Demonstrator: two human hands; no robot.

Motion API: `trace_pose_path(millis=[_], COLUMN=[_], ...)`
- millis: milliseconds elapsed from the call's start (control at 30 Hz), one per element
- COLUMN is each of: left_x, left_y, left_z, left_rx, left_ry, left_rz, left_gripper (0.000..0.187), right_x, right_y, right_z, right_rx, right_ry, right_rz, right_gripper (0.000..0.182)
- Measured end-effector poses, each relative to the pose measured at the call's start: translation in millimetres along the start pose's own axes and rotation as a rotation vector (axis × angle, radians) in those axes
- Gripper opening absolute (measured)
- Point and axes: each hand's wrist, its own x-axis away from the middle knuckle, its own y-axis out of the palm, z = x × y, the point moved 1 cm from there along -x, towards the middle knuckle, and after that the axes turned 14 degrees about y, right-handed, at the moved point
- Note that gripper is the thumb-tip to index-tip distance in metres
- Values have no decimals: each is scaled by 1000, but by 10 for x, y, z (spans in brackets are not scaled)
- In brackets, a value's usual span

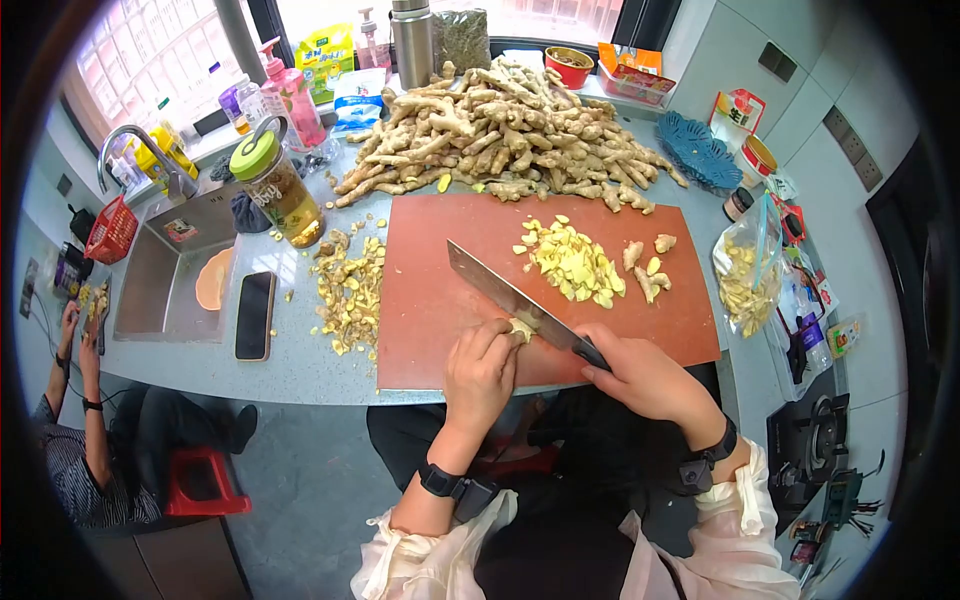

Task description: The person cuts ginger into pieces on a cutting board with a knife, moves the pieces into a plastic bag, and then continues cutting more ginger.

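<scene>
My left hand (483, 372) is closed on a piece of ginger (521, 329) near the front of the red-brown cutting board (430, 260). In my right hand (645, 372) is the black handle of a cleaver (505, 292), its broad blade slanting up to the left, right beside the ginger piece. Behind the blade lies a heap of pale yellow ginger slices (578, 265). A few small ginger knobs (650, 275) rest to the right of the slices. Beyond the board rises a large pile of whole ginger roots (500, 130).
Ginger trimmings (350, 290) lie left of the board, with a phone (255, 315) and a green-lidded bottle (280, 190) nearby. A sink (165, 280) is at left. A bag of ginger slices (747, 275) stands at right. Another person (85, 440) sits far left beside a red stool (205, 482).
</scene>
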Motion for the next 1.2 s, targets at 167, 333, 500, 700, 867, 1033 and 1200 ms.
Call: trace_pose_path(millis=[167, 333, 500, 700, 867, 1033, 1200], left_x=[-6, -8, 2, -8, -1, 3, 18], left_y=[-3, -10, 5, 2, -5, -11, 17], left_z=[18, 21, 10, 24, 22, 22, 13], left_rx=[-10, -34, -26, -24, -31, -40, -38], left_ry=[5, 24, 20, 11, 39, 17, 35], left_rz=[-20, 2, 3, -4, 13, -7, 16], left_gripper=[16, 15, 15, 15, 15, 16, 14], right_x=[-139, -121, 100, -13, -152, -32, 128], right_y=[114, 148, 40, 154, 225, 118, -22], right_z=[-25, 47, 52, 48, 29, 146, 126], right_rx=[2, -38, 26, 82, 53, -108, -193], right_ry=[-45, -98, 5, 6, -11, 25, 104], right_rz=[64, 97, 31, 53, 81, 14, 43], right_gripper=[39, 33, 31, 31, 34, 34, 37])
